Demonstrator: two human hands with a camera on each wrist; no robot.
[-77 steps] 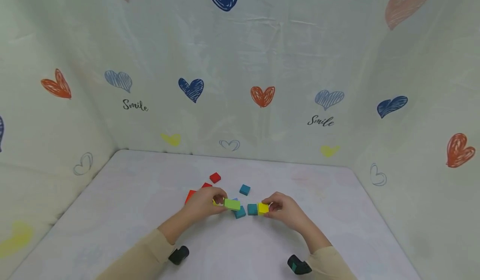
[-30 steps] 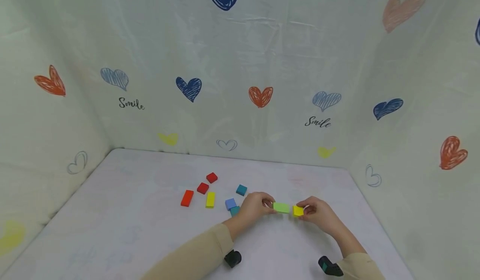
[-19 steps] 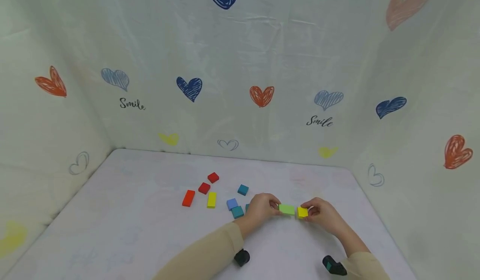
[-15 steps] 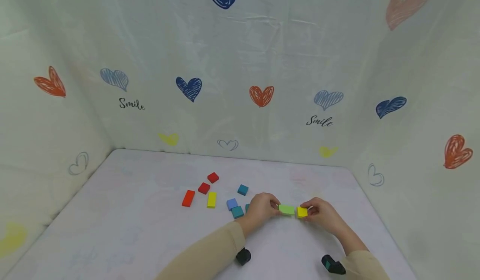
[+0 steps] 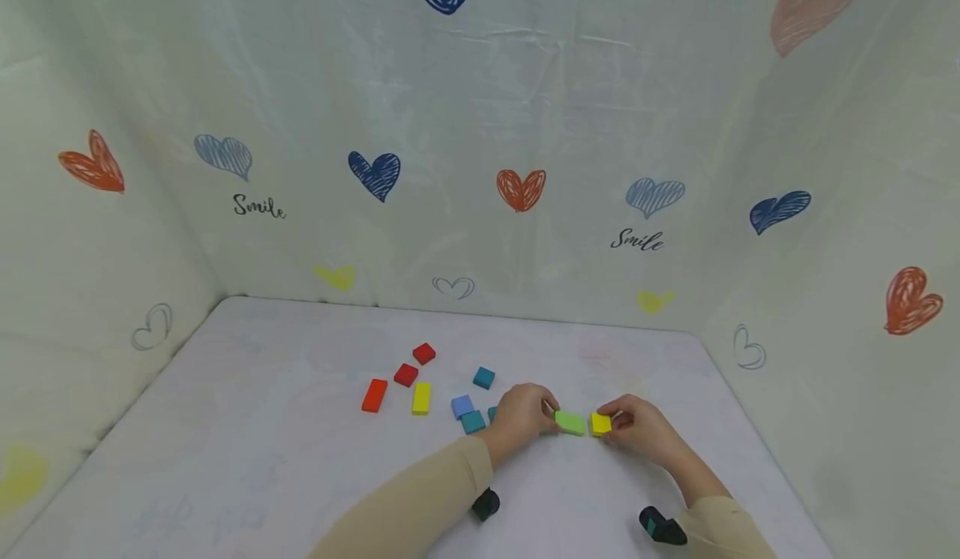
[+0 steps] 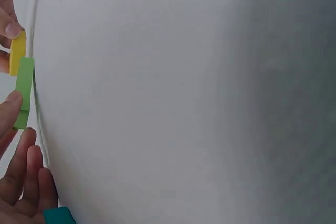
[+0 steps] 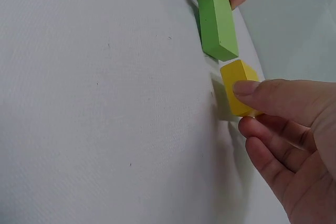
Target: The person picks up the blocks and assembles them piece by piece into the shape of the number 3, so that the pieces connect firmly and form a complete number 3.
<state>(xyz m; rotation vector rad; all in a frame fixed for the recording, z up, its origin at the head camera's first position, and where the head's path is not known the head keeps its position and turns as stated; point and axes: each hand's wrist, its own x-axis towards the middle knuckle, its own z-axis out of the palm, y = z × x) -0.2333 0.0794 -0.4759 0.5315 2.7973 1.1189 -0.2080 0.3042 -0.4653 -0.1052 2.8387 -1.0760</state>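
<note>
Light-green block (image 5: 570, 423) is pinched by fingers of left hand (image 5: 522, 413), short yellow block (image 5: 600, 424) by those of right hand (image 5: 637, 427); positioning is presumed in hand, steady alignment apparently required.

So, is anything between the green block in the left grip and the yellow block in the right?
Nothing visible: just a small gap separates the green block from the held yellow block. The teal blocks lie left of the left grip, outside that gap.

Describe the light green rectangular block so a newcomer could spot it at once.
Over the white tabletop, find the person's left hand. It pinches the light green rectangular block, beside the short yellow block in the right hand. No other visible block is light green.
</note>
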